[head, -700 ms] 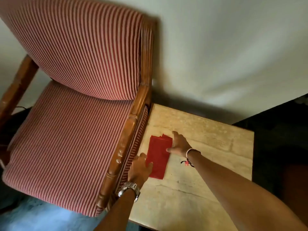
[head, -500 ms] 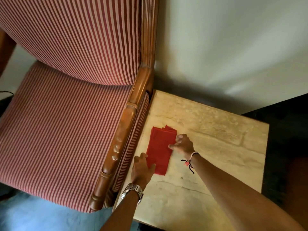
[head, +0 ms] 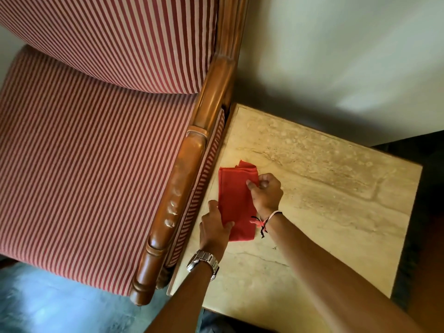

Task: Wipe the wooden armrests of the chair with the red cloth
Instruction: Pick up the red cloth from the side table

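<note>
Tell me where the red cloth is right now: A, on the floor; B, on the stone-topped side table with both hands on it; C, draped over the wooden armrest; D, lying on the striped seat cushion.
B: the red cloth lies folded on the side table beside the chair, with the left hand at its near edge and the right hand pinching its far side.
</note>
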{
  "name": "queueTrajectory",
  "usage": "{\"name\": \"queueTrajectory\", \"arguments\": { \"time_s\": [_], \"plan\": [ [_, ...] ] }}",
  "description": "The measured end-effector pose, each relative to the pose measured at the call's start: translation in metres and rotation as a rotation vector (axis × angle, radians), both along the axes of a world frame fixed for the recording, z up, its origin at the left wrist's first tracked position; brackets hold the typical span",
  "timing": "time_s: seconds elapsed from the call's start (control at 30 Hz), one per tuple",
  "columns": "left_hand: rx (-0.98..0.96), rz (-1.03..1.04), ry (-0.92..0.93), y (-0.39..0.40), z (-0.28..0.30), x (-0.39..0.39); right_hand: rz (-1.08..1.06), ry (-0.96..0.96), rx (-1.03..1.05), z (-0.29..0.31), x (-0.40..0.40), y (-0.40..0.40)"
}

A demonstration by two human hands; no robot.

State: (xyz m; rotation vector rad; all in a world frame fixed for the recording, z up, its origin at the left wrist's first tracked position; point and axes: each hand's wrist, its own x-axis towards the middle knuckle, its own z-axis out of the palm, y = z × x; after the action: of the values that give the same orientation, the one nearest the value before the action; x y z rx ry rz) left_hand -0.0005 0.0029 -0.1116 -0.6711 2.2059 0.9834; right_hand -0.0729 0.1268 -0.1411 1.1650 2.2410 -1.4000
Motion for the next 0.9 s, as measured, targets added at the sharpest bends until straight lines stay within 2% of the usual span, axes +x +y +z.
{"name": "queueTrajectory", "arguments": {
  "time_s": [0.1, 0.23, 0.47, 0.63, 0.77, 0.9],
  "plan": [
    [0.071, 0.036, -0.002, -0.005, 0.003, -0.001, -0.013, 0.042, -0.061, 0.004, 0.001, 0.0],
    [0.11, 0.022, 0.051, -0.008, 0.012, 0.0, -0.175, 0.103, -0.225, 0.022, 0.0, 0.01],
    [0.172, 0.047, 0.12, -0.015, 0.065, 0.006, -0.41, 0.167, -0.644, 0.087, 0.0, 0.013],
    [0.266, 0.138, 0.211, -0.056, 0.115, 0.013, -0.376, 0.212, -0.907, 0.14, -0.001, -0.01],
    [0.411, 0.273, 0.207, -0.1, 0.151, 0.015, -0.276, 0.23, -1.058, 0.163, -0.001, -0.041],
    [0.34, 0.29, 0.249, -0.137, 0.157, 0.019, -0.165, 0.246, -1.066, 0.164, -0.002, -0.077]
  ]
}}
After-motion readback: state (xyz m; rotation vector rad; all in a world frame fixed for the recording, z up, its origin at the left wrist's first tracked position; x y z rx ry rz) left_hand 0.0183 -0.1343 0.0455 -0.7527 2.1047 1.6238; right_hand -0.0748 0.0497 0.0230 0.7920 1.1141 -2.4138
